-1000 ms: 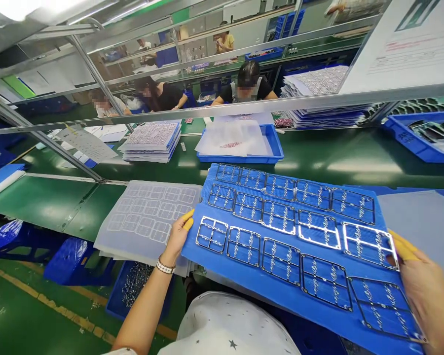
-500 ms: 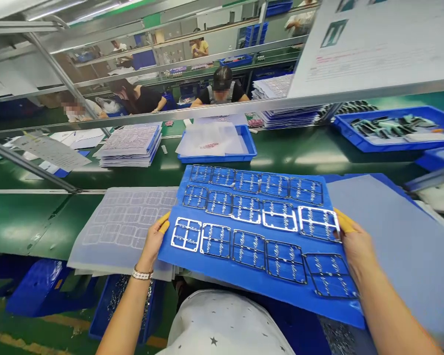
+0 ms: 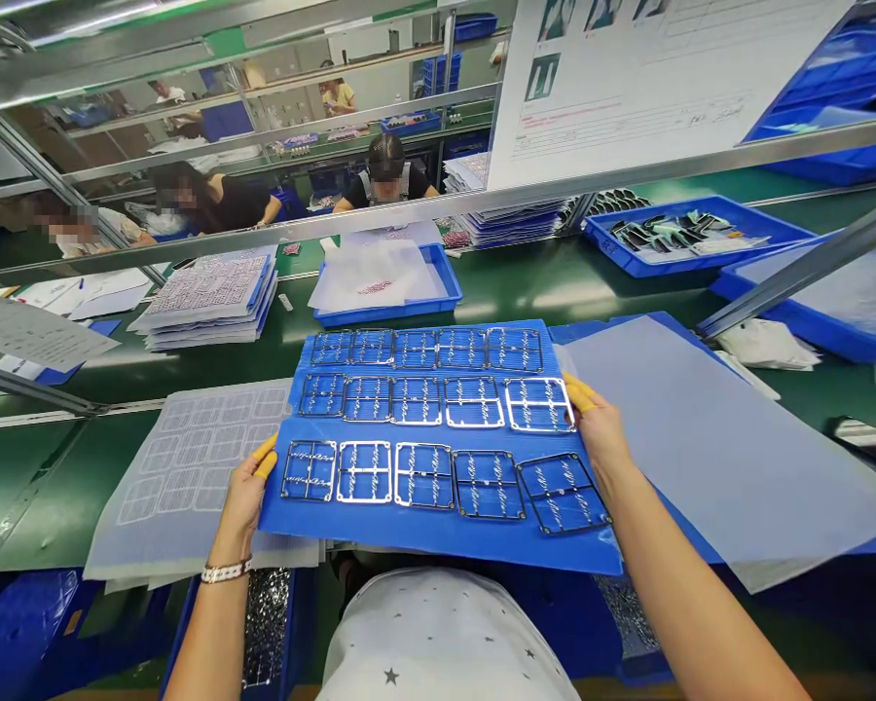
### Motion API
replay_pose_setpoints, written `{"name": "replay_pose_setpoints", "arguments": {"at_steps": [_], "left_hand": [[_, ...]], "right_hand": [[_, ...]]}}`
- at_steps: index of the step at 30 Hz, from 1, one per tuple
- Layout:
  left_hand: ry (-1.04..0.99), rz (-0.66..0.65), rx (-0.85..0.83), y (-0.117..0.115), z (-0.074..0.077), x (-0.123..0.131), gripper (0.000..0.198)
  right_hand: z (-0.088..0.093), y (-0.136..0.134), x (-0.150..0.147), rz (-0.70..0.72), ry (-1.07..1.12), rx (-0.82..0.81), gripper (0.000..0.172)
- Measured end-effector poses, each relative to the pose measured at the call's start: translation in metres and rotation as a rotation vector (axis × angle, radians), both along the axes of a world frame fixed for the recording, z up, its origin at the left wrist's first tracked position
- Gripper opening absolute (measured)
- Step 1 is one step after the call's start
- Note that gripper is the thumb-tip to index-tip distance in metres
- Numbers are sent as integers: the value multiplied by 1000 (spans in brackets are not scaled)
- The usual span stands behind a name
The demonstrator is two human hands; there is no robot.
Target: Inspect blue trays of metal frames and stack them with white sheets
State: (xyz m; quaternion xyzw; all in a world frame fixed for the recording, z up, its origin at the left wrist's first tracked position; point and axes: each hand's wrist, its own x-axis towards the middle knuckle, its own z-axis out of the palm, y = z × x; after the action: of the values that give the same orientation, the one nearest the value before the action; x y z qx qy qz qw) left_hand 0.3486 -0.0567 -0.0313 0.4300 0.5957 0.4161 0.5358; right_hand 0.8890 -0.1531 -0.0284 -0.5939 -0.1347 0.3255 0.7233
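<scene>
A blue corrugated plastic sheet (image 3: 438, 540) is held up before my body, above the bench's front edge. Three rows of square metal frames (image 3: 365, 472) with cross bars and script-like cutouts lie on it; the frame at the near right sits askew. My left hand (image 3: 248, 482) grips the sheet's left edge, and my right hand (image 3: 595, 419) grips its right edge. Yellow covers show on the fingertips of both hands. The fingers beneath the sheet are hidden. To the left, a stack of translucent sheets (image 3: 138, 526) with similar square outlines lies partly under the blue sheet.
Another translucent sheet (image 3: 701, 438) lies on blue material at right. Beyond stand a blue tray (image 3: 445, 292) with paper, a paper stack (image 3: 211, 302) and a tray of dark parts (image 3: 628, 258). A metal rail (image 3: 292, 229) crosses ahead; co-workers (image 3: 386, 180) sit behind it.
My view has swung to the right, so the scene shifts left. The blue sheet looks more level from side to side, its right end higher. Both hands keep their hold.
</scene>
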Motion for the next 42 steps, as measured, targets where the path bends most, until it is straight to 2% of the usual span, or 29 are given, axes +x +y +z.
{"name": "replay_pose_setpoints", "arguments": {"at_steps": [9, 13, 17, 22, 28, 34, 42], "left_hand": [[67, 52, 32, 7, -19, -30, 54], [68, 133, -26, 10, -26, -41, 48], [88, 211, -65, 11, -27, -49, 44], [128, 231, -56, 15, -27, -58, 45], [147, 324, -59, 25, -34, -76, 40], [132, 346, -112, 27, -36, -91, 39], [96, 395, -80, 19, -37, -97, 17]], "right_hand": [[-2, 17, -23, 92, 11, 47, 41], [-3, 26, -34, 106, 46, 51, 42], [-5, 35, -45, 123, 68, 63, 44], [-6, 45, -54, 146, 62, 80, 43], [-8, 58, -65, 157, 62, 61, 46], [-12, 69, -76, 188, 98, 76, 46], [-15, 72, -88, 230, 120, 82, 42]]}}
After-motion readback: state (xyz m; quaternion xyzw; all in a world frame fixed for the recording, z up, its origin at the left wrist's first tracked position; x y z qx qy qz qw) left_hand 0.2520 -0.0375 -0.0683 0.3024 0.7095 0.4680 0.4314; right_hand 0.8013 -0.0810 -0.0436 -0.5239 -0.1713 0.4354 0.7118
